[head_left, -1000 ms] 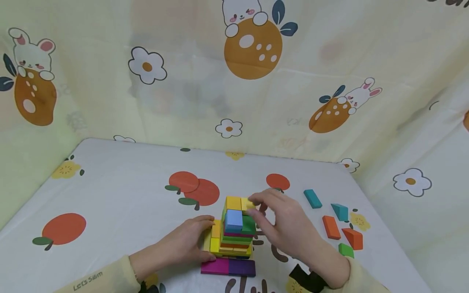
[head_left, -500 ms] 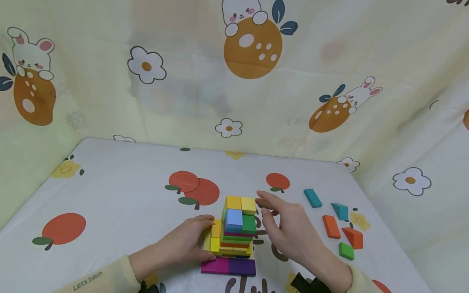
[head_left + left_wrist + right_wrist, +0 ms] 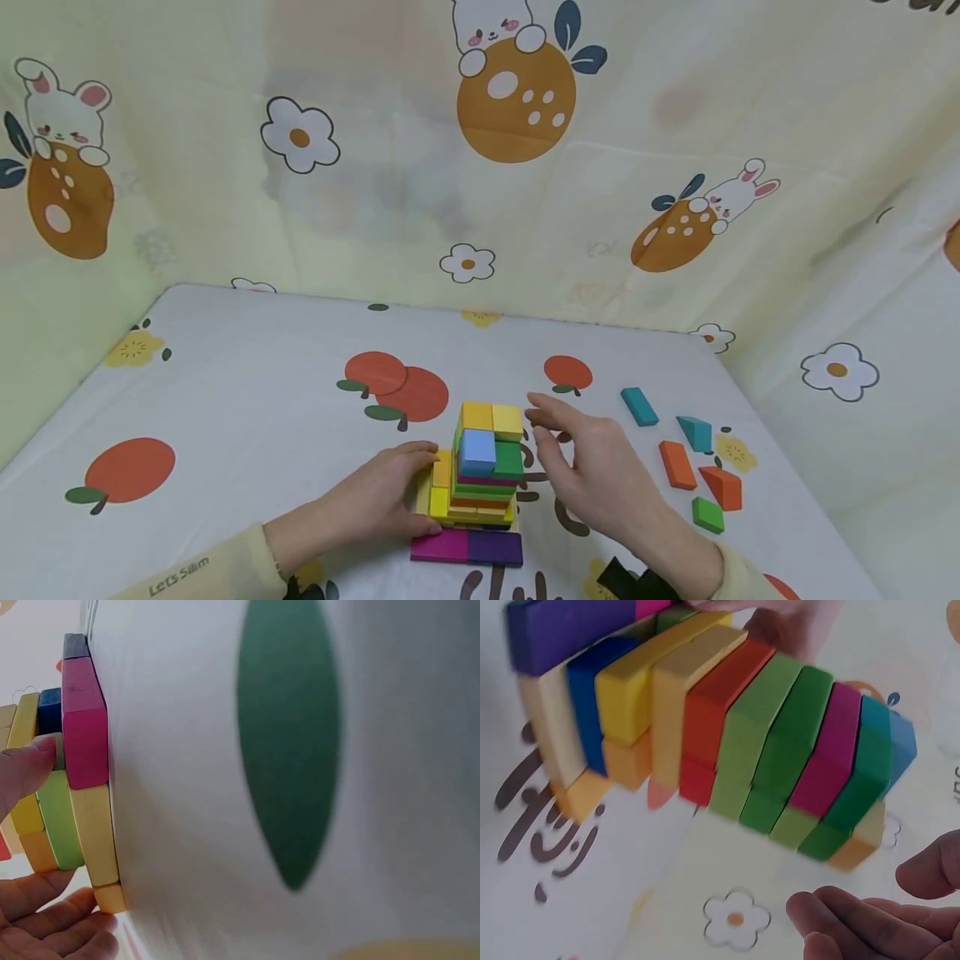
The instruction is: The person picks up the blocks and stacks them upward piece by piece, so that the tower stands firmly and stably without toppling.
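A stepped tower of coloured wooden blocks (image 3: 486, 505) stands in the middle of the table. On its top, a yellow block (image 3: 477, 415) and a paler yellow block (image 3: 507, 423) lie side by side, above a light blue block (image 3: 477, 454). My left hand (image 3: 378, 493) holds the tower's lower layers from the left, thumb (image 3: 28, 771) at the front and fingers at the back. My right hand (image 3: 596, 467) hovers just right of the top with nothing in it, thumb and fingers apart. The right wrist view shows the tower's layers and those fingers (image 3: 855, 922) beside them.
Loose blocks lie at the right: a teal bar (image 3: 639, 407), a teal wedge (image 3: 695, 434), an orange bar (image 3: 677, 465), an orange wedge (image 3: 722, 487) and a green block (image 3: 708, 515). A magenta block (image 3: 439, 547) and a purple block (image 3: 495, 549) form the tower's front edge.
My right hand has let go of the pale yellow block on top and drawn back a little to the right. The left hand and the tower have stayed in place.
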Tool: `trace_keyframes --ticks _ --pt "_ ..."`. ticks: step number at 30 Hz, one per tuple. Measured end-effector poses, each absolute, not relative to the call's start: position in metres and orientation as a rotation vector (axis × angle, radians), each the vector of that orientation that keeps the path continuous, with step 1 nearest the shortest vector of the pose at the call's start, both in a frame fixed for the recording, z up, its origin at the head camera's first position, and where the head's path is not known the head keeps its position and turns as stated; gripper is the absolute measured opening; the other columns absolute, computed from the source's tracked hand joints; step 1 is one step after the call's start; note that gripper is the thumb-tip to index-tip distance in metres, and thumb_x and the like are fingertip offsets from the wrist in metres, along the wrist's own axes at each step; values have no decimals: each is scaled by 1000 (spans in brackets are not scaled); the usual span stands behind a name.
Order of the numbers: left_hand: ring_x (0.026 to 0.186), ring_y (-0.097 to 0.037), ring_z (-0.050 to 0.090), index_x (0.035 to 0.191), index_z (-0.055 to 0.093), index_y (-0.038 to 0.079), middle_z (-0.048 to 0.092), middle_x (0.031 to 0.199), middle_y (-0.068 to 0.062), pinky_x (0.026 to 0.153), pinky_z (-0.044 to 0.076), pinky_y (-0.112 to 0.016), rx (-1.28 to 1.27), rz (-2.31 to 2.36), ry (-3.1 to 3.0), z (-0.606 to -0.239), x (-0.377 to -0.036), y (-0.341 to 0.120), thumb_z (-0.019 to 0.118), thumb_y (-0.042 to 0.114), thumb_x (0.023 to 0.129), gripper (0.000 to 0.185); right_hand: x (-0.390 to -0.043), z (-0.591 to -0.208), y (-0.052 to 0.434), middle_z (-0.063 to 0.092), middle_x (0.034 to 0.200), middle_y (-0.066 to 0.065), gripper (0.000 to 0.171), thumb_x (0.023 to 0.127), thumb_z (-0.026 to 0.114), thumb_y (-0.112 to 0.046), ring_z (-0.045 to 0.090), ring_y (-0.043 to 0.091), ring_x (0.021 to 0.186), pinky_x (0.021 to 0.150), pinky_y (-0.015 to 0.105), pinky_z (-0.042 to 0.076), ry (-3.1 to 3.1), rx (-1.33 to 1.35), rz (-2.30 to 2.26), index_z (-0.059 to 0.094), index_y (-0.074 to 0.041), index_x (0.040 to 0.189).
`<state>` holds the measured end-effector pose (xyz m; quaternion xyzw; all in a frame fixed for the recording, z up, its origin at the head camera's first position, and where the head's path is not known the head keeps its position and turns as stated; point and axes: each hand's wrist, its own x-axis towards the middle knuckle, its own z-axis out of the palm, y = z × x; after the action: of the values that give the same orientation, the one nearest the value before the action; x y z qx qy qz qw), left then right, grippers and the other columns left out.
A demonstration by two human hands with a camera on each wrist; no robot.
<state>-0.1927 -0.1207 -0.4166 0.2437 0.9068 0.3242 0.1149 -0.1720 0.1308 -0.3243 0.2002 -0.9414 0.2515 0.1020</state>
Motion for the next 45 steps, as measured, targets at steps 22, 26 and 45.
trace_keyframes --ticks 22,26,45 --pt "136 -39 52 136 60 -3 56 146 -18 114 44 -57 682 985 2636 -417 -192 -121 90 33 76 76 -196 -402 317 73 110 20 34 91 74 -10 65 29 90 81 51 61 -3202 39 266 67 7 120" --pt "136 -39 52 136 61 -3 57 146 -18 114 44 -57 694 984 2645 -417 -192 -121 90 33 76 76 -192 -415 335 72 110 19 45 86 81 -19 62 34 95 88 59 58 -3255 -26 209 67 7 121" --pt "136 -39 52 137 60 -3 56 146 -18 114 44 -58 679 965 2637 -416 -192 -120 91 34 75 78 -165 -421 333 63 104 4 64 79 87 -20 56 16 87 75 31 59 -3455 -199 668 61 2 133"
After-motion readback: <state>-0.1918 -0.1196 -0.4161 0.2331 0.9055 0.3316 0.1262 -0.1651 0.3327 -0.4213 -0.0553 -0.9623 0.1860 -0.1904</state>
